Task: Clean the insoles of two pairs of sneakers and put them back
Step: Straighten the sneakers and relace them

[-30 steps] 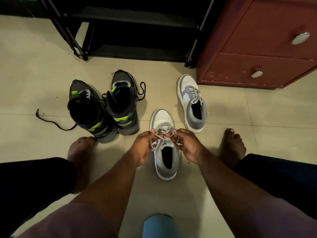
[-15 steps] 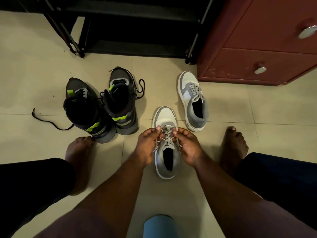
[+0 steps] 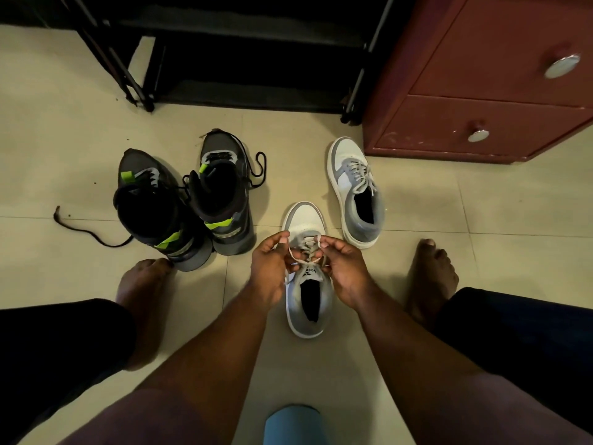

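A grey and white sneaker stands on the tiled floor between my feet. My left hand and my right hand are over its tongue, each pinching an end of its pale shoelace. Its mate lies further away to the right, laced, its dark inside showing. Two black high-top sneakers with neon green strips stand at the left: one nearer my left foot, the other beside it. No insole lies outside the shoes.
A loose black lace trails on the floor at the left. A black shoe rack stands at the back, a red-brown drawer cabinet at the back right. My bare feet flank the shoes. A blue object sits at the bottom edge.
Both hands have moved closer together over the near sneaker's laces, and the lace ends are drawn up between the fingers. The other shoes have not moved.
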Demonstrator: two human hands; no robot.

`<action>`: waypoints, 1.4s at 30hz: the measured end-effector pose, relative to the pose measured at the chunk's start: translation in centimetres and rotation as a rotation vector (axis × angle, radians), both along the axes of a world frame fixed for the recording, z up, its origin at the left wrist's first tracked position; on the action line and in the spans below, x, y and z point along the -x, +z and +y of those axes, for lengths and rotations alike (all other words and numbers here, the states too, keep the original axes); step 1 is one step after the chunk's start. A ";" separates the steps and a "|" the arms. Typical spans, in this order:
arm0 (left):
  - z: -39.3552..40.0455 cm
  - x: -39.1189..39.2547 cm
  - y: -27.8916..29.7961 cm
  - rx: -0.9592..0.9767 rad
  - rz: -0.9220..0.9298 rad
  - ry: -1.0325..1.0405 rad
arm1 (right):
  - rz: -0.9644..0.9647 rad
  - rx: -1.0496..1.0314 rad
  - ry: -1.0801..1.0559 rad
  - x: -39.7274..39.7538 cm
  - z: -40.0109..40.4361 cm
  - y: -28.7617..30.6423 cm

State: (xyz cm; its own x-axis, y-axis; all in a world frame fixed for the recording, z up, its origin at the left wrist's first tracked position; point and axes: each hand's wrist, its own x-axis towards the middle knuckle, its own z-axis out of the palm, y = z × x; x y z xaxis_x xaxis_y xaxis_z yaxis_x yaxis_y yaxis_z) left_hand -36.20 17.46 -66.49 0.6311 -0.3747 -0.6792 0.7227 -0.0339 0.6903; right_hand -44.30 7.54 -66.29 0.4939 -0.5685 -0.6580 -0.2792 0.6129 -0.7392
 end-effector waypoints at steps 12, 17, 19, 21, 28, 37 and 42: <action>-0.8 -0.3 -0.4 -0.028 -0.023 -0.018 | -0.051 -0.102 -0.011 -0.3 0.0 -0.2; -0.7 -0.3 -0.3 0.071 0.071 -0.078 | -0.089 -0.096 0.014 -0.1 -0.2 0.1; -0.8 -0.3 -0.1 0.037 0.025 -0.110 | -0.085 -0.017 0.049 -0.1 -0.3 0.3; -0.9 -0.3 0.3 -0.019 -0.072 -0.147 | -0.090 0.060 0.086 -0.2 -0.6 0.7; -1.2 -0.8 0.1 -0.005 -0.204 -0.271 | -0.093 0.016 0.388 0.2 -1.8 1.3; -1.2 -2.0 0.4 0.010 -0.228 -0.550 | -0.021 0.211 0.474 0.2 -3.1 1.8; -1.0 -2.0 0.4 -0.076 -0.221 -0.451 | 0.021 0.299 0.382 -0.1 -2.7 0.5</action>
State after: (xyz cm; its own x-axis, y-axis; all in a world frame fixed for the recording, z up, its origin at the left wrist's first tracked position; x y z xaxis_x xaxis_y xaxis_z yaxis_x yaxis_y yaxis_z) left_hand -34.15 16.43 -66.05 0.5496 -0.5980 -0.5834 0.4611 -0.3652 0.8087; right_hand -44.16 4.80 -65.81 0.6925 -0.5150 -0.5052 -0.4591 0.2256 -0.8593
